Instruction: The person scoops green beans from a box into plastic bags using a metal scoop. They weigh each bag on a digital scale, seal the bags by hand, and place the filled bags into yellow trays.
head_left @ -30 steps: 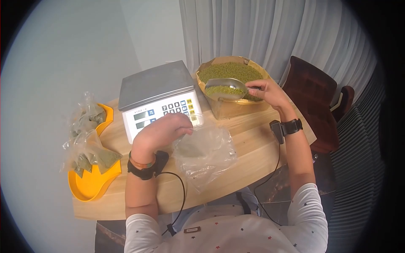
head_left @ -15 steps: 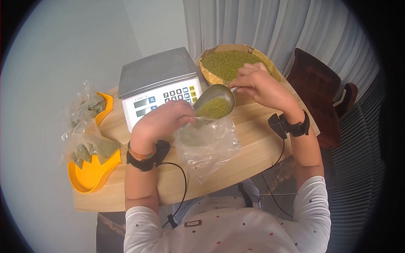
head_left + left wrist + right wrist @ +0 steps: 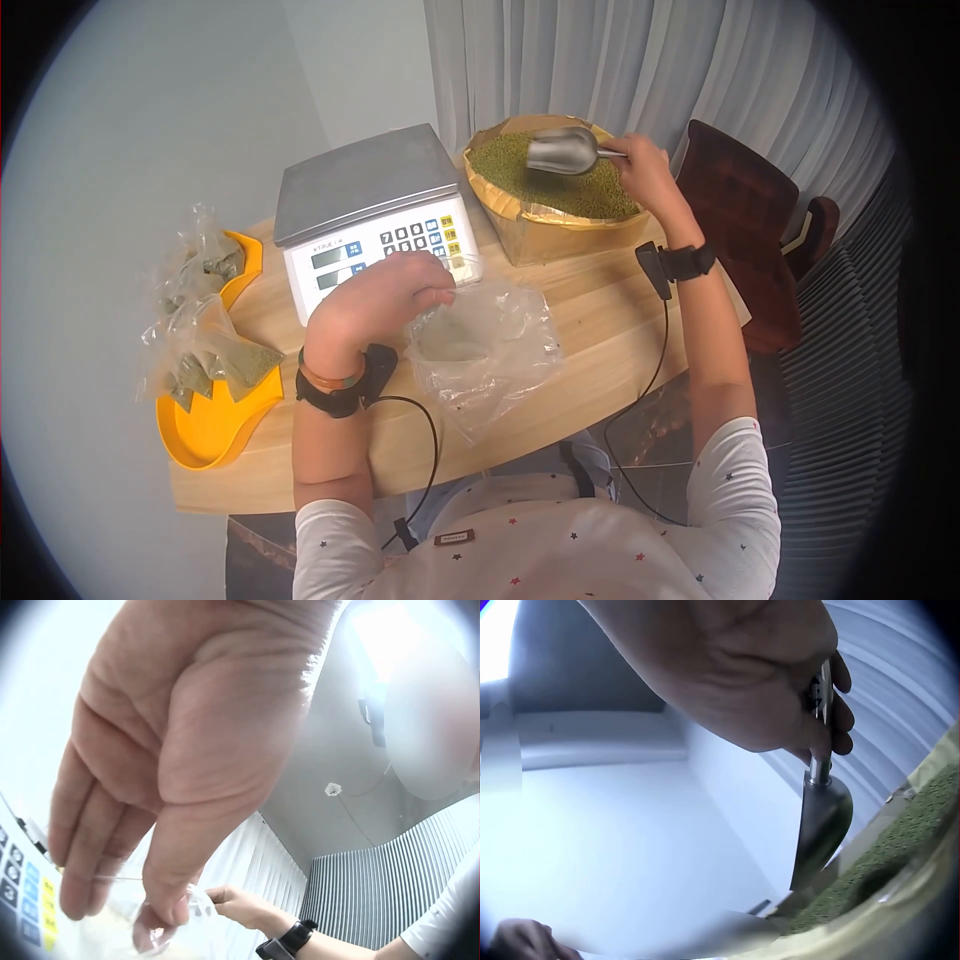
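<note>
My right hand (image 3: 645,178) grips the handle of a metal scoop (image 3: 563,151), which hangs above a cardboard box (image 3: 575,240) full of small green grains (image 3: 500,165). In the right wrist view the scoop's bowl (image 3: 823,825) points downward, close over the grains. My left hand (image 3: 385,300) pinches the edge of a clear plastic bag (image 3: 490,350) between thumb and fingers. The bag lies on the table in front of the scale, its mouth toward the box. Part of its rim is hidden behind the left hand.
A digital scale (image 3: 370,190) with a grey plate stands behind the left hand. On the left, a yellow tray (image 3: 205,455) and a second yellow tray (image 3: 245,262) hold clear bags with green contents (image 3: 225,350). A brown chair (image 3: 740,210) stands at the table's right edge.
The scoop, loaded with grains, went from the box to the bag's mouth and is now back over the box with no grains showing in it. The left hand stayed at the bag.
</note>
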### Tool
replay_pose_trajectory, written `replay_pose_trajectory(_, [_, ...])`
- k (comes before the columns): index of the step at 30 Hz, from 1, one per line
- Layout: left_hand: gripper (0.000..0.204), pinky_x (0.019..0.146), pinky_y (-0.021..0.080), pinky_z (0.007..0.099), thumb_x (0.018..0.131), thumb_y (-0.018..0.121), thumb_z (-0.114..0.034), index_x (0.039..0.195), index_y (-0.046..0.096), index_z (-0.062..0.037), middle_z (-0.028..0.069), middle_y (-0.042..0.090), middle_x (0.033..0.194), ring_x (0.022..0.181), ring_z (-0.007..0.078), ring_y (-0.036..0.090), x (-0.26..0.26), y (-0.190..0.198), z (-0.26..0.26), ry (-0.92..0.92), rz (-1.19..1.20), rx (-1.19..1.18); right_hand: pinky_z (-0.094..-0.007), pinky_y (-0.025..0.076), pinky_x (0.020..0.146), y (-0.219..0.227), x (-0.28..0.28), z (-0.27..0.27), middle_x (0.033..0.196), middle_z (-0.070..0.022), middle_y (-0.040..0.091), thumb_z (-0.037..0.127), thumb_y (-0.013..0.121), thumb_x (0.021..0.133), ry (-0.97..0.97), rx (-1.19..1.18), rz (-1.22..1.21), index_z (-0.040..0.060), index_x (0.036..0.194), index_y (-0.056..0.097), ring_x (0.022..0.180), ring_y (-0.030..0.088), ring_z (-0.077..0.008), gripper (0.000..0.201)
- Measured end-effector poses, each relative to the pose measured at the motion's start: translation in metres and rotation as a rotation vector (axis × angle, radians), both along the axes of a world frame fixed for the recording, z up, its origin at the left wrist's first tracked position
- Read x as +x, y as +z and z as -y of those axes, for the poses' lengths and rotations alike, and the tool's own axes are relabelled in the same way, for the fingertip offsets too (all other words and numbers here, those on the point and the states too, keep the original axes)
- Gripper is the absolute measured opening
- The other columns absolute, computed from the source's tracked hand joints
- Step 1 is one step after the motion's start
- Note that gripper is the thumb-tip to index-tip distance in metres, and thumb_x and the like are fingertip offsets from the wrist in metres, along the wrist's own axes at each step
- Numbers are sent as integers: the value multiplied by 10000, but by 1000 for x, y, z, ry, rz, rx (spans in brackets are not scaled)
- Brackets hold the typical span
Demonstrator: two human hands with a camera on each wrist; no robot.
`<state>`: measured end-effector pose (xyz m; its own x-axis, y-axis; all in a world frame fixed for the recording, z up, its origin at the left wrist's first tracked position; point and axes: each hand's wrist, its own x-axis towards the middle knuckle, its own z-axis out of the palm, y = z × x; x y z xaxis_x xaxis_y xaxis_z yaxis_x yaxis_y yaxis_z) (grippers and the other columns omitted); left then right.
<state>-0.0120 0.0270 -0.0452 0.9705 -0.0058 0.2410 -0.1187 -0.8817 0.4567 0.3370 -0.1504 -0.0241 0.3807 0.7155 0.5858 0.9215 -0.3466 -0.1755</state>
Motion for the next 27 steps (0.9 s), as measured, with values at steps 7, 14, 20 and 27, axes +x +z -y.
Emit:
replay_pose_trajectory(7, [157, 818, 492, 383, 906, 638, -161, 928, 675, -10, 121, 671, 966, 923, 327, 618, 0, 0, 1, 40, -59, -5, -477, 435, 883, -51, 35, -18, 1028, -140, 681, -52, 605, 769, -311, -193, 64, 145, 1081, 744, 1062, 601, -323, 394])
replay_pose_trajectory(14, [161, 851, 487, 394, 905, 629, -168, 944, 691, -25, 124, 683, 983, 965, 331, 619, 1, 4, 3, 51, -101, -22, -421, 507, 881, -78, 49, -41, 1035, -215, 699, -39, 555, 806, -151, -198, -244, 106, 1107, 740, 996, 664, -367, 381])
replay_pose_trajectory(20, [162, 847, 489, 395, 900, 636, -166, 946, 690, -20, 128, 685, 980, 964, 336, 620, 1, 3, 1, 47, -106, -24, -367, 511, 843, -92, 70, -39, 1003, -195, 715, -25, 601, 832, -66, -11, -562, 38, 1102, 725, 926, 686, -300, 303])
replay_pose_trajectory(27, [154, 854, 490, 394, 898, 638, -160, 949, 693, -25, 120, 688, 985, 970, 330, 621, 1, 3, 1, 51, -108, -15, -297, 476, 790, -81, 59, -34, 941, -61, 669, -39, 636, 877, -29, 216, -897, -9, 1101, 710, 856, 585, -161, 238])
